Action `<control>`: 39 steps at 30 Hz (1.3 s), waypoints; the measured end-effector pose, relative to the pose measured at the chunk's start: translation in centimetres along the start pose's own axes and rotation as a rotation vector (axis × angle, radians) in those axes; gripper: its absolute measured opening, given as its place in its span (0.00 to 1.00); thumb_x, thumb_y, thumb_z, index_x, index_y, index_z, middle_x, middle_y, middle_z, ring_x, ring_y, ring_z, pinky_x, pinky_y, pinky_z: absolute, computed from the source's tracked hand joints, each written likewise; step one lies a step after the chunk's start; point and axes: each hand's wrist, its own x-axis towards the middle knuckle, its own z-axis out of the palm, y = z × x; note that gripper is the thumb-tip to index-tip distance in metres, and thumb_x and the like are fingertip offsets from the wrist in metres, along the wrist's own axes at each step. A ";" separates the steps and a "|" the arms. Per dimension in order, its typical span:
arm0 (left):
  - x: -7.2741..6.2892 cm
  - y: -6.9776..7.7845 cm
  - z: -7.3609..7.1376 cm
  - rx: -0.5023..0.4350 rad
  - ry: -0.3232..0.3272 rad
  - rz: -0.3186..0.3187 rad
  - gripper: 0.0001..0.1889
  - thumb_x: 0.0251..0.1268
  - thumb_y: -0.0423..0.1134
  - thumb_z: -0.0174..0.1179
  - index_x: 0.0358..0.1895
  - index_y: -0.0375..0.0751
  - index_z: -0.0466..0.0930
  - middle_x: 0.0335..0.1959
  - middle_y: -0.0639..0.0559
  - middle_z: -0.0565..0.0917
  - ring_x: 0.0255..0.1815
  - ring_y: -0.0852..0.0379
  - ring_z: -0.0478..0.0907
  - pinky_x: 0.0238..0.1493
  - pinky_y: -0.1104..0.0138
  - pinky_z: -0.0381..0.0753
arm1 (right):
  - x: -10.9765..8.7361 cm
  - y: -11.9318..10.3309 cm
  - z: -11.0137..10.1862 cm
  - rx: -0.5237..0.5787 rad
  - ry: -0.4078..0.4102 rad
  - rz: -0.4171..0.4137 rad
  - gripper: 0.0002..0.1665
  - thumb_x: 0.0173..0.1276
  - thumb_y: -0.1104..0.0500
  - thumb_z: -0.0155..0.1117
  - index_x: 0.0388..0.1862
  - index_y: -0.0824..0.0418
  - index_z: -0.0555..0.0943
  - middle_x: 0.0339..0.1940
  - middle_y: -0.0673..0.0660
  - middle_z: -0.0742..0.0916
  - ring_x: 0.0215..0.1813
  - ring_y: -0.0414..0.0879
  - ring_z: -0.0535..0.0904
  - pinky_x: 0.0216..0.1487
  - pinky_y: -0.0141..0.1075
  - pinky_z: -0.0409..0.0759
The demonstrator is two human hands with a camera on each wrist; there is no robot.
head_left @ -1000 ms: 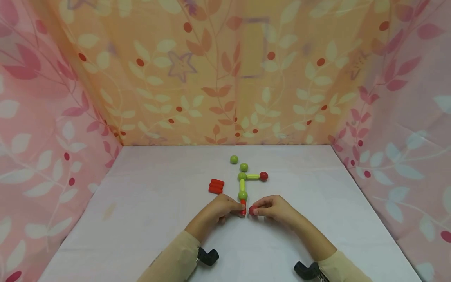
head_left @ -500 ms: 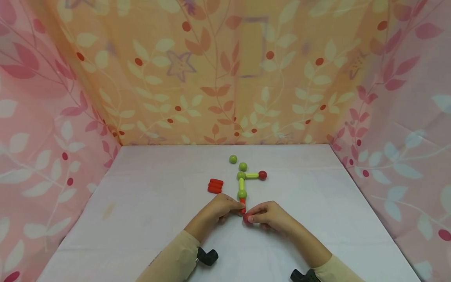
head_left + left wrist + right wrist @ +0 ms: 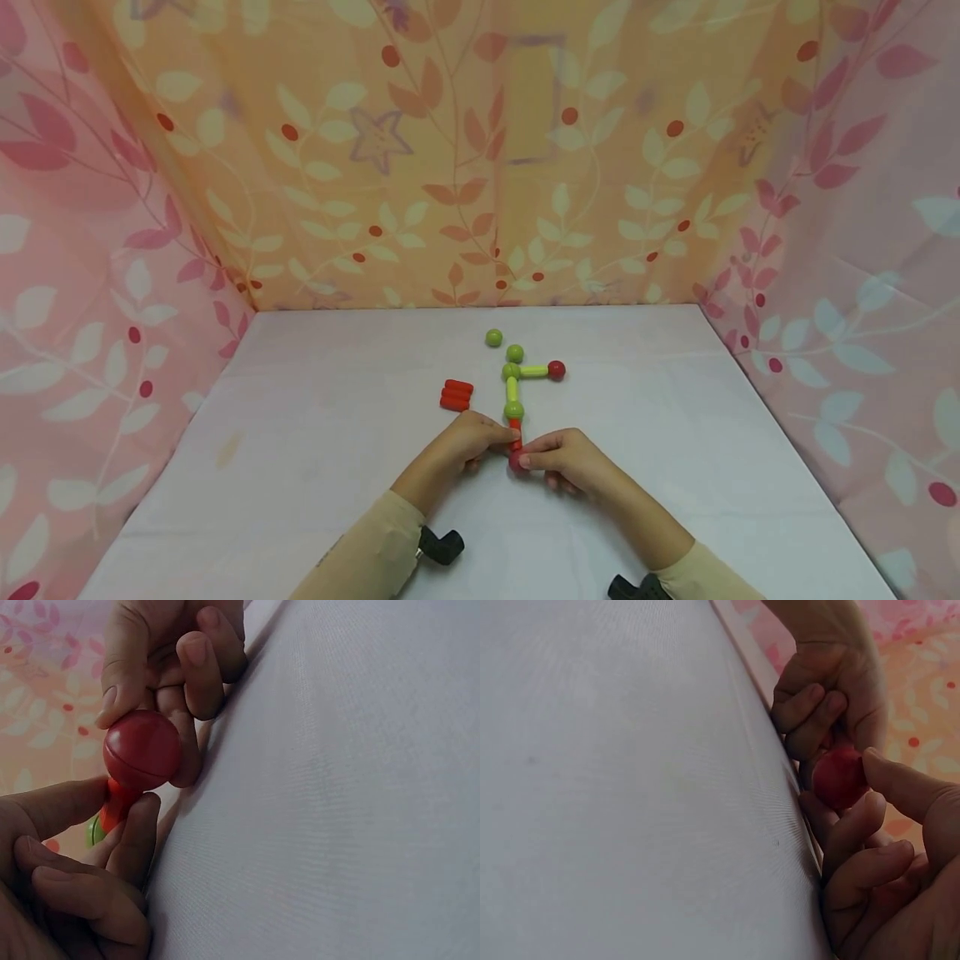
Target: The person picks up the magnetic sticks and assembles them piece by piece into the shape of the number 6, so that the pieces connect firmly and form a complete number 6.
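Along the left side, pink cloth [image 3: 67, 333]: we see it rise beside the white surface [image 3: 300, 400], printed with pale leaves.
Loose red sticks [image 3: 456, 396]: we count three, lying side by side on the surface, just beyond the left hand [image 3: 471, 437].
Left grip: we see thumb and finger pinching the red stick [image 3: 515, 425] along its shaft, with the remaining fingers curled, as the left wrist view shows.
Lone green ball [image 3: 493, 337]: we find it farthest back, apart from the other pieces.
Straight row: from the far end of the red stick we follow a near green ball [image 3: 513, 410], a yellow-green stick [image 3: 512, 390], then a corner green ball [image 3: 511, 372]; a third green ball [image 3: 515, 353] sits right behind that one, and we cannot tell whether the two touch.
Red ball [image 3: 144, 748]: we see it between the hands, against the near end of the red stick; how firmly it is seated we cannot tell.
Side branch: we trace a crosswise stick [image 3: 535, 372], also yellow-green, rightward from the corner green ball to a far red ball [image 3: 556, 370].
Right hand [image 3: 567, 457]: we see its grip holding the red ball between thumb and fingers.
Right sleeve [image 3: 708, 575]: we note beige cloth, with a black wrist piece [image 3: 637, 588] beside it.
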 end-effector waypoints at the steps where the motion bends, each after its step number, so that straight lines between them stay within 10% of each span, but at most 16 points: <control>1: 0.0 0.0 0.0 -0.002 -0.002 0.000 0.13 0.46 0.54 0.67 0.25 0.49 0.86 0.23 0.50 0.84 0.06 0.57 0.54 0.09 0.70 0.51 | 0.1 0.0 0.0 0.000 0.003 0.008 0.21 0.47 0.43 0.72 0.37 0.53 0.85 0.15 0.55 0.81 0.10 0.40 0.65 0.09 0.29 0.60; 21: -0.3 -0.3 -0.3 0.013 0.037 0.047 0.11 0.46 0.54 0.67 0.27 0.53 0.86 0.25 0.52 0.83 0.08 0.57 0.55 0.09 0.70 0.54 | 0.2 0.0 0.1 0.039 0.004 0.042 0.22 0.47 0.43 0.72 0.38 0.54 0.85 0.13 0.52 0.79 0.09 0.39 0.64 0.08 0.29 0.59; 30: -0.6 -0.5 -2.1 0.067 0.071 0.178 0.09 0.51 0.52 0.65 0.32 0.54 0.84 0.31 0.58 0.83 0.36 0.55 0.74 0.30 0.65 0.71 | 0.2 0.2 0.0 0.048 0.008 0.049 0.23 0.46 0.42 0.73 0.38 0.53 0.85 0.18 0.56 0.83 0.09 0.40 0.65 0.09 0.28 0.59; 39: -0.9 -0.3 -5.3 0.212 0.118 0.320 0.15 0.52 0.51 0.65 0.42 0.50 0.83 0.36 0.62 0.81 0.42 0.58 0.75 0.41 0.63 0.75 | 0.3 0.1 0.0 0.053 0.002 0.059 0.23 0.46 0.42 0.72 0.39 0.53 0.85 0.20 0.57 0.83 0.10 0.40 0.65 0.09 0.28 0.58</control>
